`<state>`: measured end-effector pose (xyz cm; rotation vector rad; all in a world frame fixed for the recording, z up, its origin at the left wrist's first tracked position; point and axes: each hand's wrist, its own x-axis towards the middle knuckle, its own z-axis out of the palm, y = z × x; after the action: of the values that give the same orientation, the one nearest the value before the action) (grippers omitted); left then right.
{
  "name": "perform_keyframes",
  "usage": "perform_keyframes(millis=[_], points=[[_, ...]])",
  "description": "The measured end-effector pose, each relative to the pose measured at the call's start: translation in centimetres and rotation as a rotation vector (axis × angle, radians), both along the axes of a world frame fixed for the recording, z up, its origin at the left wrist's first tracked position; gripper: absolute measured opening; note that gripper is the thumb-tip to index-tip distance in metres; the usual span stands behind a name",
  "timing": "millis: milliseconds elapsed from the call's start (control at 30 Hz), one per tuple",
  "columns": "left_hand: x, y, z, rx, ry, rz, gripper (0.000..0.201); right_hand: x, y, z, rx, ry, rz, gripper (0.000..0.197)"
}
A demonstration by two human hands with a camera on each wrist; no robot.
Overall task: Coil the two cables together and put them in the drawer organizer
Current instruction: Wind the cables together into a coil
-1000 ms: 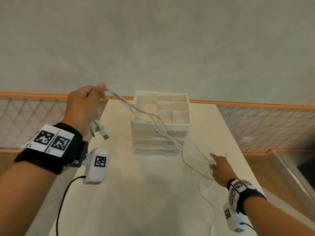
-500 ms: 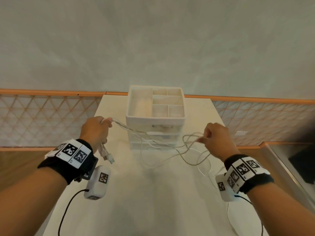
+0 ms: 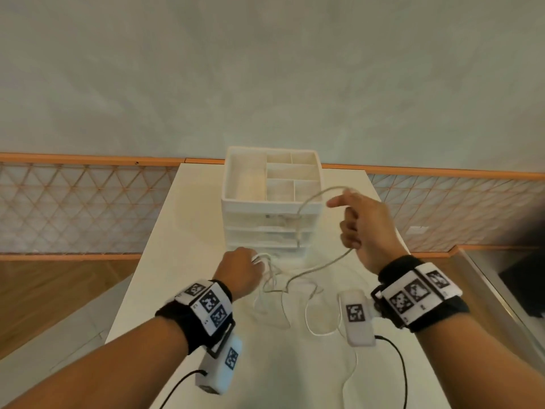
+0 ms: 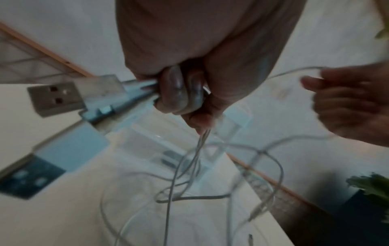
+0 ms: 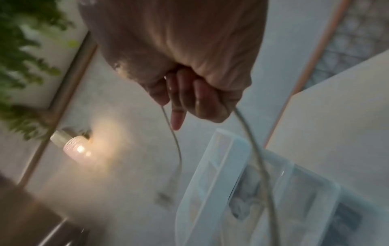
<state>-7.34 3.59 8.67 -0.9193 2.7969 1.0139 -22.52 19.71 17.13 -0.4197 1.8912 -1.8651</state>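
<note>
At the lower left of the head view, the left hand [image 3: 240, 271] is closed in a fist around the gathered cables [image 3: 306, 273] near their plug ends; in the left wrist view the fingers [image 4: 179, 93] are seen curled tight over the strands, with two USB plugs [image 4: 55, 98] projecting at the left of that frame. This grip is judged to serve as the fixed anchor of the coil, so that each new loop can be brought back to one point. Below and to the right of the fist, the slack is spread in loose, uneven loops on the white table [image 3: 182, 231], at the centre of the frame. Above the loops, at the centre, the drawer organizer [image 3: 272, 202] is set with its divided top tray open and no cable inside it; the drawers below appear closed. At the right of centre, the right hand [image 3: 364, 228] is raised level with the organizer's rim, the index finger extended and the other fingers curled, and one strand is draped over it in an arc. In the right wrist view the strand is seen passing through the curled fingers [image 5: 195, 98] and hanging down on both sides. The strand is judged to be lifted in order to form the next loop. Coiling is judged to be at an early stage.
</note>
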Motion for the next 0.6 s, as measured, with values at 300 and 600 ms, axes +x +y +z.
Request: perform_keyframes(millis=[300,600], points=[[2.7,-5.3,5.2,0.214,0.072,0.156,0.028,-5.3,6.0,-9.2,0.812,0.042,-0.265,0.047],[1.7,-3.2,11.0,0.330,0.239,-0.120,0.035,1.8,0.1,-4.5,0.604,0.468,0.207,0.076]])
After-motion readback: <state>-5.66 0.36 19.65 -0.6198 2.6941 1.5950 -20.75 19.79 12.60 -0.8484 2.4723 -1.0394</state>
